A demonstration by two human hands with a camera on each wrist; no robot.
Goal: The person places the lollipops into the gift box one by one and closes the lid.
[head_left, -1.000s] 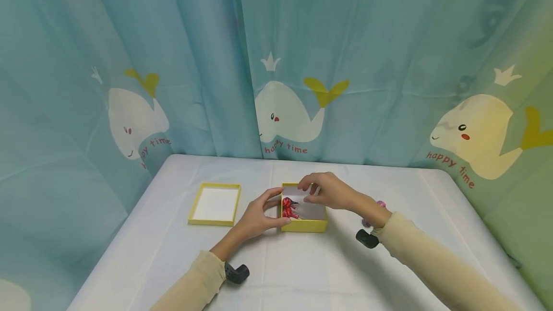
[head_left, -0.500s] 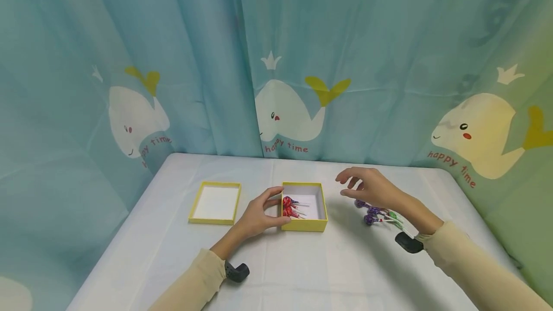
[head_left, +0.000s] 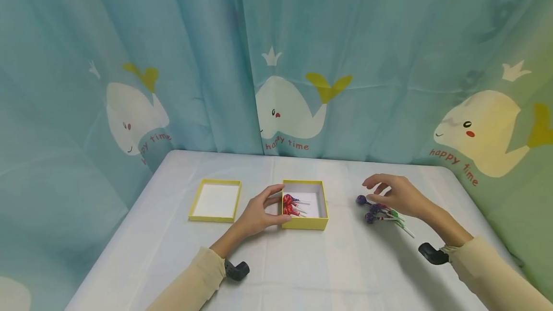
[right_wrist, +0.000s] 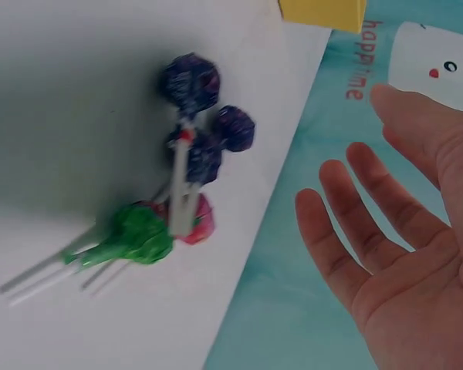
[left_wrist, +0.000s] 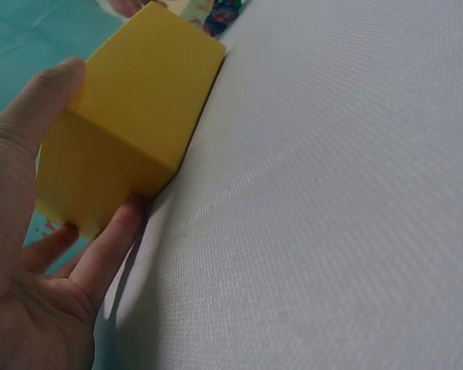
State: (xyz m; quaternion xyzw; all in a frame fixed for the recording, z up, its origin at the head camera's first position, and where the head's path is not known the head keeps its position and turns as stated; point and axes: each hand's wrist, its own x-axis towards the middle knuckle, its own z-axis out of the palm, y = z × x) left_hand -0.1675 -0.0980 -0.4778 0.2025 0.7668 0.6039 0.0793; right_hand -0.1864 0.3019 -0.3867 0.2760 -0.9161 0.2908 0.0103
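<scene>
Two hands, two jobs. Left hand point(head_left: 255, 215) grips the lidless yellow box point(head_left: 304, 223) at its left side, thumb at the near corner, fingers along the side wall. Right hand point(head_left: 399, 197) holds nothing; fingers loosely bent and spread, thumb apart, fairly wide. It hovers over the loose lollipops, which lie below it and toward its thumb side.

Doing this well, my judgement: go for one lollipop head at the pile's edge nearest the box; pinch with thumb and index only, since crossed sticks could drag neighbours along. Lift straight before going sideways. Left hand should just steady the box, no squeezing, as the walls look like card.

Counts: under the right hand, three purple lollipops point(right_wrist: 191, 81), one green lollipop point(right_wrist: 143, 233), one red lollipop point(right_wrist: 197, 220) partly hidden; sticks overlap, exact number unclear. Just right of the left hand's fingertips, inside the box: at least two red-wrapped lollipops point(head_left: 287, 210), heads against the gripped wall, sticks pointing away from that hand; total can't be told. One yellow lid point(head_left: 210, 219), left of the left hand, apart from it. One box.
</scene>
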